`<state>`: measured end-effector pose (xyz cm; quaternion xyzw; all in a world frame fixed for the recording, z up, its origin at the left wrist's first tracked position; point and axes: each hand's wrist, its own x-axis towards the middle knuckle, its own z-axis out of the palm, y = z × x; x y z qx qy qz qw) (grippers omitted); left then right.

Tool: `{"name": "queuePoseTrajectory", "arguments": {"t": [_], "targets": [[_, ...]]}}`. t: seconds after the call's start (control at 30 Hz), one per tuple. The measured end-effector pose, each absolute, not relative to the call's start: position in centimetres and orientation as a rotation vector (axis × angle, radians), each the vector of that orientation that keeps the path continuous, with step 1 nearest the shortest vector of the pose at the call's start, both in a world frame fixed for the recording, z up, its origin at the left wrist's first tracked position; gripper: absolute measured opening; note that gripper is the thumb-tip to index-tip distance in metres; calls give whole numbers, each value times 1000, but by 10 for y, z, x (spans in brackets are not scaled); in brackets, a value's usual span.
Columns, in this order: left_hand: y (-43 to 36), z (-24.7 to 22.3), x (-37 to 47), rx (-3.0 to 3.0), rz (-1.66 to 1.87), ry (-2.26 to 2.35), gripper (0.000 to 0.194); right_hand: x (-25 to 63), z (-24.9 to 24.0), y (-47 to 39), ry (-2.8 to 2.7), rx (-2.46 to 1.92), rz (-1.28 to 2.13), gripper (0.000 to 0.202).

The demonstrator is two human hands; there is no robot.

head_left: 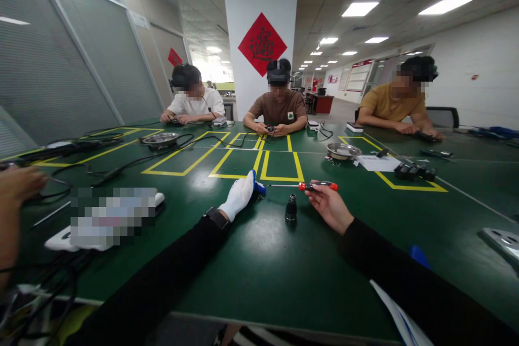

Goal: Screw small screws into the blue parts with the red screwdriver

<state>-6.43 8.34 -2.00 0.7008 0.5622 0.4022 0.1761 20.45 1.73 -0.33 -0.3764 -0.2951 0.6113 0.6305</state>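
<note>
My right hand [330, 205] is bare and closed round the red-and-black handle of a screwdriver [318, 186]. Its thin metal shaft lies level and points left, with the tip close to my left hand [240, 194]. That hand wears a white glove with blue on the finger side. Its fingers are bent together, and whatever they may hold is hidden. A small black cone-shaped part [291, 208] stands upright on the green table [267, 275], below the screwdriver and between my hands. Some tiny pieces [260, 198], too small to name, lie beside the gloved fingertips.
Metal bowls [344, 150] [160, 139] stand farther back. Black parts [413, 168] lie by a white paper [378, 162] at right. A white device [105, 221] and cables occupy the left, near another person's arm [16, 189]. Three people sit opposite. Yellow tape [281, 179] marks the table.
</note>
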Motion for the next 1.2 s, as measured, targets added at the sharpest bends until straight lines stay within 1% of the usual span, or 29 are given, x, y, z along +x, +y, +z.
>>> {"name": "queuePoseTrajectory", "arguments": {"t": [0.13, 0.27, 0.43, 0.53, 0.63, 0.73, 0.83, 0.97, 1.03, 1.1, 1.2], "targets": [[76, -11, -56, 2057, 1129, 1411, 54, 204, -1, 15, -655, -862, 1393, 17], [70, -6, -50, 2163, 1188, 1358, 43, 203, 0, 15, -660, -858, 1388, 17], [68, -6, -50, 2328, 1138, 1365, 31, 202, 0, 14, -673, -846, 1392, 18], [68, -6, -51, 2393, 1139, 1271, 21, 203, -1, 14, -673, -837, 1399, 17], [68, -6, -51, 2363, 1201, 1230, 20, 203, -1, 15, -672, -824, 1395, 17], [71, -7, -53, 2199, 1341, 1345, 23, 203, -1, 15, -677, -790, 1365, 20], [71, -5, -55, 1989, 1466, 1424, 30, 202, 1, 13, -927, -794, 1217, 28], [57, 2, -48, 1706, 1637, 1331, 34, 198, 3, 7, -1619, -944, 684, 27], [44, 6, -39, 1620, 1629, 1232, 35, 195, 2, 2, -1849, -1008, 501, 30], [29, 10, -28, 1547, 1564, 1092, 36, 191, 1, -2, -1970, -1070, 468, 33], [6, 14, -13, 1479, 1439, 914, 37, 189, 0, -7, -2046, -1161, 532, 30]]}}
